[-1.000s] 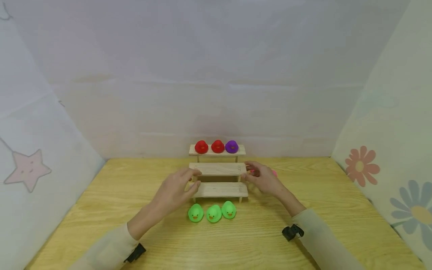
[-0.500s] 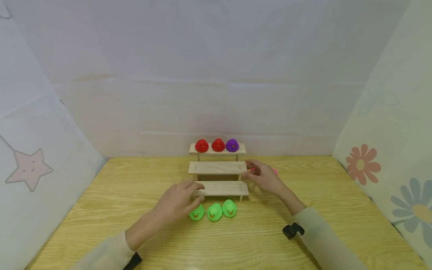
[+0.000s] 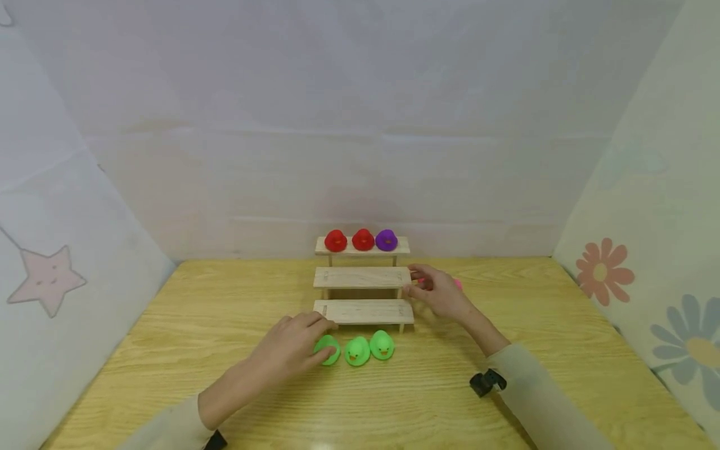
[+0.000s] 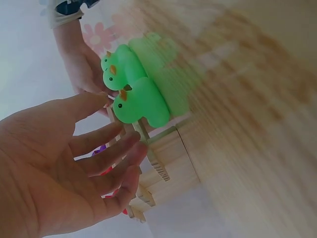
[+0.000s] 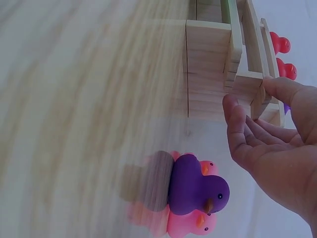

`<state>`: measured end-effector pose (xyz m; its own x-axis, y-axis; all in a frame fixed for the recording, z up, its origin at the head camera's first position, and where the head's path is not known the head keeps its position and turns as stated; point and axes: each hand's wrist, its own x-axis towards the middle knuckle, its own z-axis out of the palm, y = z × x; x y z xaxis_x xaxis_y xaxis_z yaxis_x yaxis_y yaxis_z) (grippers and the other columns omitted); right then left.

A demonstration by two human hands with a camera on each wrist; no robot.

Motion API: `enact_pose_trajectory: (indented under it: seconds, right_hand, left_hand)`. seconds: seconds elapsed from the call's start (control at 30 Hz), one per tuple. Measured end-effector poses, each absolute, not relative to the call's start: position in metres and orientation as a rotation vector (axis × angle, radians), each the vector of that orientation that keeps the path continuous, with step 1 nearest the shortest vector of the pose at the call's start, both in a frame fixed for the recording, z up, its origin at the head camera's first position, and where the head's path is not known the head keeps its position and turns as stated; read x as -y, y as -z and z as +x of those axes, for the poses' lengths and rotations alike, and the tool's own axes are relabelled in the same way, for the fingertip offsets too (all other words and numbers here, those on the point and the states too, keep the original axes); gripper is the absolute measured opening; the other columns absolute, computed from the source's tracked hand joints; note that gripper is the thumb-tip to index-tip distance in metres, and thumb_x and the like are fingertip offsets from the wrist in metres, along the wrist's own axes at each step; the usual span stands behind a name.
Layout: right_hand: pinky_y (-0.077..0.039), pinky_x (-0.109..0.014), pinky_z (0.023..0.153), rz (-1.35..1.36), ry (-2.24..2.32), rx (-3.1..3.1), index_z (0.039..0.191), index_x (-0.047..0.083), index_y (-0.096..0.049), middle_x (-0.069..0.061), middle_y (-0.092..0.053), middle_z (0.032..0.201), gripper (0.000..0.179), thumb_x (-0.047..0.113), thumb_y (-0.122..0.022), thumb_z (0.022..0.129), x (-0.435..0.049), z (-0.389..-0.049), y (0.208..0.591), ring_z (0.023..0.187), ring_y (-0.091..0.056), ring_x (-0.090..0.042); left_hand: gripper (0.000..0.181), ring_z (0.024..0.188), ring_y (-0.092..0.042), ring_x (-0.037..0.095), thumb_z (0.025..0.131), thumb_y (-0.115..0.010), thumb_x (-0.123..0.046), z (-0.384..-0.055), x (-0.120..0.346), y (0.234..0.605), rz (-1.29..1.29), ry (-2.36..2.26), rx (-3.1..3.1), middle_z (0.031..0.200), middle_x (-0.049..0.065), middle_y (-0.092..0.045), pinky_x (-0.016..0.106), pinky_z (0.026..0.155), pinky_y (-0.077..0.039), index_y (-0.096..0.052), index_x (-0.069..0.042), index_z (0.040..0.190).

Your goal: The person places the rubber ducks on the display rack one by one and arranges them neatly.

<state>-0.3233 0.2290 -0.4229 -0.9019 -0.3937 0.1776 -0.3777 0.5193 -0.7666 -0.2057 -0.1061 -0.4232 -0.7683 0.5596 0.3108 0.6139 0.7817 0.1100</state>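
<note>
My left hand (image 3: 295, 344) reaches over the leftmost green rubber duck (image 3: 325, 345); its thumb overlaps the duck in the head view. In the left wrist view the fingers (image 4: 116, 148) are spread and loosely bent, with the thumb tip close to the head of the nearest green duck (image 4: 141, 101). Two more green ducks (image 3: 357, 352) stand to its right. My right hand (image 3: 441, 294) holds the right end of the middle wooden shelf (image 3: 360, 277), thumb and fingers about the board's end. The lower shelf (image 3: 362, 311) stands in front of it.
Two red ducks (image 3: 335, 240) and a purple duck (image 3: 386, 240) sit on the top shelf (image 3: 402, 247). Another purple duck (image 5: 193, 186) and pink ducks (image 5: 188, 225) stand on the table (image 3: 506, 325) right of the shelves, mostly hidden behind the right hand in the head view.
My left hand has come down from the left end of the shelves toward the leftmost green duck. The right hand stays at the middle shelf's end.
</note>
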Motion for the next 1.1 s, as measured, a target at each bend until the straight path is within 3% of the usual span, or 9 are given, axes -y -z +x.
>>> enact_pose_trajectory:
  seconds: [0.53, 1.1]
  right_hand:
    - [-0.053, -0.045, 0.094, -0.691, 1.381, -2.714, 0.150, 0.004, -0.047, -0.018, -0.061, 0.133, 0.061, 0.030, -0.069, 0.099, -0.2258, -0.3262, 0.4204, 0.112, -0.063, -0.032]
    - [-0.053, -0.046, 0.094, -0.676, 1.377, -2.700, 0.151, 0.004, -0.047, -0.017, -0.060, 0.134, 0.062, 0.031, -0.069, 0.100, -0.2289, -0.3221, 0.4197, 0.114, -0.062, -0.032]
  left_hand:
    - [0.037, 0.094, -0.066, 0.017, 0.087, -0.081, -0.035, -0.2080, 0.1141, 0.4211, -0.999, 0.294, 2.732, 0.109, 0.000, -0.069, 0.045, 0.079, -0.055, -0.074, -0.013, 0.116]
    - [0.030, 0.074, -0.065, 0.008, 0.089, -0.081, -0.030, -0.2076, 0.1115, 0.4230, -0.998, 0.417, 2.771, 0.108, 0.000, -0.071, 0.039, 0.075, -0.057, -0.075, -0.014, 0.114]
